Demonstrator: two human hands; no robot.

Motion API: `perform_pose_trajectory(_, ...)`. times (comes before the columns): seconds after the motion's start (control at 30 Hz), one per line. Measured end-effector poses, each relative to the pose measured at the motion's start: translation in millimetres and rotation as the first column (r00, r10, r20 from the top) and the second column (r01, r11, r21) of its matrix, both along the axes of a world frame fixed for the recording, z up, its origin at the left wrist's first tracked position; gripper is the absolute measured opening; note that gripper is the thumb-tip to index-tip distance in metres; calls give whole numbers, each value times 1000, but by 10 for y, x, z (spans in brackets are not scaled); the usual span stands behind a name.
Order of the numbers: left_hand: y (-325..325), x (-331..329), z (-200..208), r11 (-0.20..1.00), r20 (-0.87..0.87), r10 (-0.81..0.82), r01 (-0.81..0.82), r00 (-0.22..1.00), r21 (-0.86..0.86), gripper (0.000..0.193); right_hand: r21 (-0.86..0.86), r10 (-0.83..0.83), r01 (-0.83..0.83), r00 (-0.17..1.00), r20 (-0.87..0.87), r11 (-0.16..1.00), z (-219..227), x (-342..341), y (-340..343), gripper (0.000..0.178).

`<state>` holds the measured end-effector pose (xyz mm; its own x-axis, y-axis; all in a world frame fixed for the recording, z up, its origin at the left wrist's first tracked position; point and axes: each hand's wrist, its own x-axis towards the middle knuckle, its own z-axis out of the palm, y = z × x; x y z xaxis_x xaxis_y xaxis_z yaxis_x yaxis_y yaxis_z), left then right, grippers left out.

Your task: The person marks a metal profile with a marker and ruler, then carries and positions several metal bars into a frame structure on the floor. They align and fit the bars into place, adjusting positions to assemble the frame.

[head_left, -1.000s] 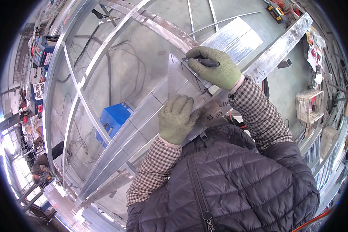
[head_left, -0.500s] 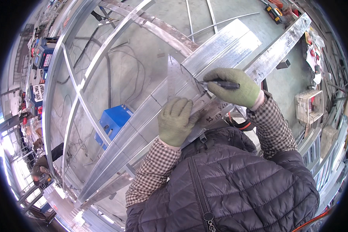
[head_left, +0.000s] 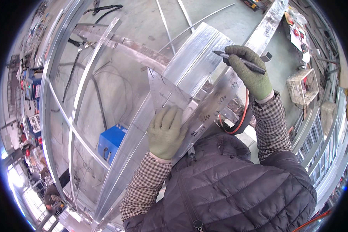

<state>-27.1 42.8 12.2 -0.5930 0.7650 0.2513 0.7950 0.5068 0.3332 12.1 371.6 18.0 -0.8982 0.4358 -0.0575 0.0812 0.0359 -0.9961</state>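
My left hand [head_left: 166, 133], in a green work glove, presses down at the corner of a metal set square [head_left: 167, 89], its fingers together and bent over the edge. The square lies across long ribbed silvery metal profiles [head_left: 201, 46], which run from far right to near left. My right hand [head_left: 252, 73], gloved alike, is closed around a dark marker pen [head_left: 221, 54]. It is raised over the right side of the profiles, with the tip pointing left, apart from the square. Closer to my body lies a flat metal beam [head_left: 219, 101] with handwritten marks.
A blue box [head_left: 111, 143] stands on the floor to the left, behind crossing metal bars [head_left: 75, 123]. Black cables [head_left: 98, 98] trail there. To the right are a white plastic crate [head_left: 302, 86] and stacked metal pieces [head_left: 317, 145]. An orange hose [head_left: 243, 120] loops near my jacket.
My right hand has lifted the marker pen off the set square's edge and moved up and right. My left hand stays on the square while the whole view has shifted.
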Motion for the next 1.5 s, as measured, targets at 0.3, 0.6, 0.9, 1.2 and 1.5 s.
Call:
perform_pose_trajectory(0.3, 842, -254, -1, 1000, 58, -22, 21, 998, 16, 41, -131, -42, 38, 999, -29, 991, -150, -129, 169, 35)
perform_pose_trajectory(0.6, 823, -267, -69, 998, 52, -24, 21, 998, 57, 41, 12, 133, -132, 991, -15, 991, -67, -403, 125, 36)
perform_pose_trajectory(0.9, 796, -280, -105, 996, 59, -36, 31, 998, 79, 48, 205, 248, -254, 967, 58, 945, -9, -723, 31, 33)
perform_pose_trajectory(1.2, 821, -278, -82, 996, 79, -21, 14, 997, 83, 49, 273, 266, -283, 959, 97, 920, -43, -962, -57, 35)
perform_pose_trajectory(1.5, 839, -283, -70, 997, 78, -20, 14, 997, 78, 47, 254, 416, -447, 894, 167, 858, 61, -1035, -12, 28)
